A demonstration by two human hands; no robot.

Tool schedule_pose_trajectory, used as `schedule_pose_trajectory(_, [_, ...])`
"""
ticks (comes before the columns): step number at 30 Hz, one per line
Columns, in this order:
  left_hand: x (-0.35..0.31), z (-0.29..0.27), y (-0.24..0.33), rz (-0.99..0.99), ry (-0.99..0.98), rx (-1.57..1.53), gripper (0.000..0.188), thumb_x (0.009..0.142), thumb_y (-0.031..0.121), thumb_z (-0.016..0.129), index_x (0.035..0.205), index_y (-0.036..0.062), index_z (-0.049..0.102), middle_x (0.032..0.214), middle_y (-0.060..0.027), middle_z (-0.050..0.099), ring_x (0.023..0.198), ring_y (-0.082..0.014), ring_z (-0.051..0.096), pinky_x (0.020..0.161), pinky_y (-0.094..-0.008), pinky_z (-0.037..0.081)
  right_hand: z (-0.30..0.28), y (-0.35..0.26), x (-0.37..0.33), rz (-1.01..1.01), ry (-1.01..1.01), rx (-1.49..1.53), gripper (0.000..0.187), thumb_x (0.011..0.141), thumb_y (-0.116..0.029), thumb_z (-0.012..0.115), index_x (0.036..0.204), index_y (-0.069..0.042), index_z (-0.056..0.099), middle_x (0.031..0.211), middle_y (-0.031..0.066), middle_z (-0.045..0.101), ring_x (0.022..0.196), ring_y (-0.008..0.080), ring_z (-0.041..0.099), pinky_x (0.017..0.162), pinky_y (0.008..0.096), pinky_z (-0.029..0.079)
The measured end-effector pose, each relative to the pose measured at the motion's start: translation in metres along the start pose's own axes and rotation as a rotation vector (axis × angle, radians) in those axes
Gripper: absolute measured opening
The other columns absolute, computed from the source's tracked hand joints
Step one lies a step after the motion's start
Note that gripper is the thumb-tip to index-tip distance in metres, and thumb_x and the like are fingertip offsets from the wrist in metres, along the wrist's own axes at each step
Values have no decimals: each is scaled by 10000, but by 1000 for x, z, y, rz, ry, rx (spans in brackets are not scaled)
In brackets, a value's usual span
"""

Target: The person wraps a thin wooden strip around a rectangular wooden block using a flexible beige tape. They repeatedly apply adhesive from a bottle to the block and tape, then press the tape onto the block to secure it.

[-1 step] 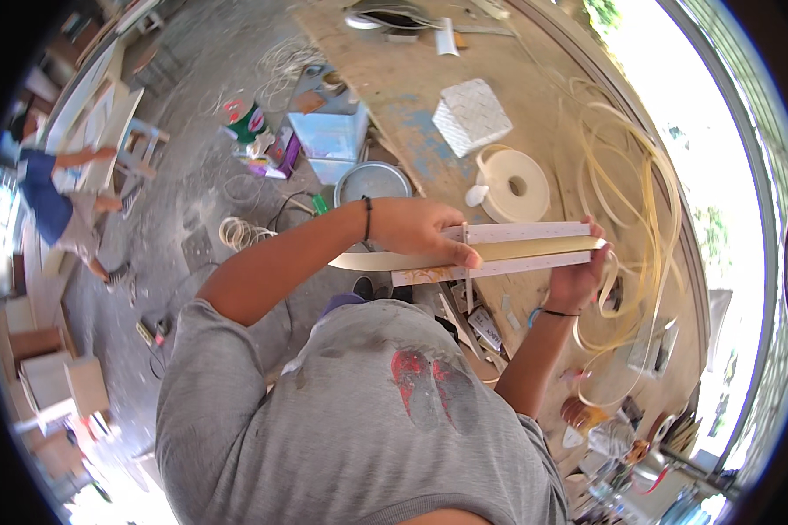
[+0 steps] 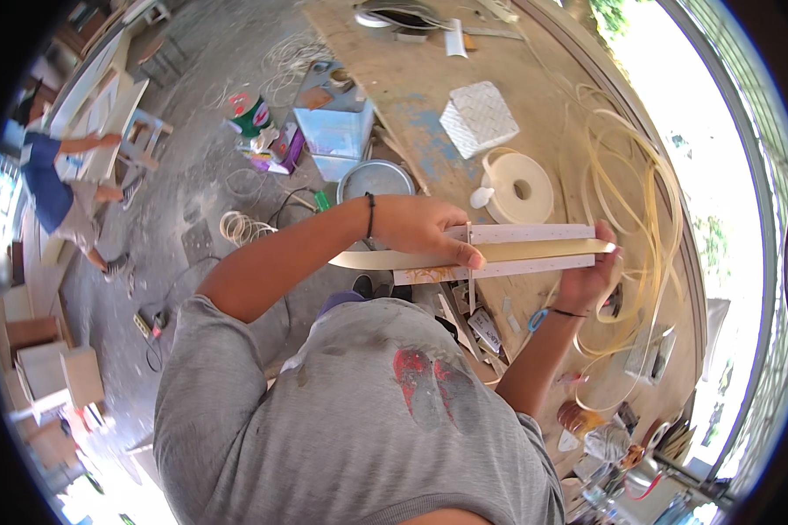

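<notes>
A cream strip [image 2: 534, 251], laid between white rails [image 2: 534, 233] at the near edge of the bench [image 2: 543, 96], is gripped by the left hand's [image 2: 416, 229] fingers and pinched at its right end by the right hand's [image 2: 587, 276]. Beyond, a cream roll [image 2: 540, 194] is seen.

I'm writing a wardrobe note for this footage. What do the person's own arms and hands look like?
The left sleeve and right sleeve are short and grey. The left hand is ungloved, with a narrow dark wristband. The right hand is ungloved too, with a thin dark band around its wrist; whether the blue loop beside it is worn is unclear.
</notes>
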State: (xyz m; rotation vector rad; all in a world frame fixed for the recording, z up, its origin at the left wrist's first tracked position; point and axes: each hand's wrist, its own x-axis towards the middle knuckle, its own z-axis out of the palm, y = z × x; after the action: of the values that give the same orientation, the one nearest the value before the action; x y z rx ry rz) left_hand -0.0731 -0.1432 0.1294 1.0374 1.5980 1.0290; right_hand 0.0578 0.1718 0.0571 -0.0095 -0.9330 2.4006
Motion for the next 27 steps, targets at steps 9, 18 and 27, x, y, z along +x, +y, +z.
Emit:
schedule_pose_trajectory(9, [-93, -24, -32, -29, 10, 116, 667, 761, 589, 686, 1051, -3, 586, 901, -91, 650, 846, -173, 622, 718, -307, 470, -112, -188, 104, -144, -133, 52, 411, 961, -272, 466, 1247, 22, 470, 1222, 128, 572, 1255, 237, 444, 1087, 548, 232])
schedule_pose_trajectory(18, [-99, -29, -34, -118, 126, 221, 695, 779, 645, 624, 1024, -5, 604, 885, -117, 652, 817, -205, 628, 705, -316, 470, -93, -78, 70, 257, 205, -84, 900, 889, -691, 310, 1400, 50, 314, 1483, 166, 320, 1388, 279, 253, 1126, 479, 190])
schedule_pose_trajectory(27, [-67, -33, -14, -95, 197, 32, 913, 747, 790, 498, 1042, -67, 602, 919, -178, 649, 873, -266, 635, 758, -323, 491, 55, 52, 3, 229, -44, -164, 660, 956, -510, 411, 1404, -30, 344, 1411, 117, 432, 1300, 255, 395, 1092, 471, 284])
